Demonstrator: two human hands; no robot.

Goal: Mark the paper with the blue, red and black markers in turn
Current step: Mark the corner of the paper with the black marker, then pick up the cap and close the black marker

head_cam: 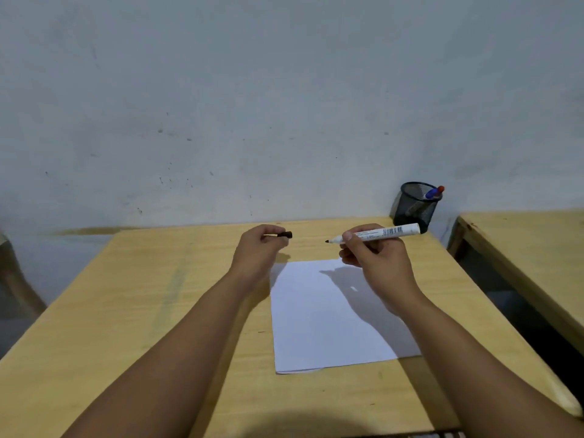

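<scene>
Scuffed grey wall behind wooden table (132, 311); paper (316, 324) blank; left fingers (268, 237) pinch cap (285, 235), right fingers (350, 245) grip marker (384, 232).

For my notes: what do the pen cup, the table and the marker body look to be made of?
Pen cup: black wire mesh, probably metal; the weave shows light through its wall. Table: pale yellow wood or wood-look laminate, with grain streaks and a smooth, faintly shiny top. Marker: white, smooth, likely plastic, with a printed barcode label and a dark tip.
</scene>
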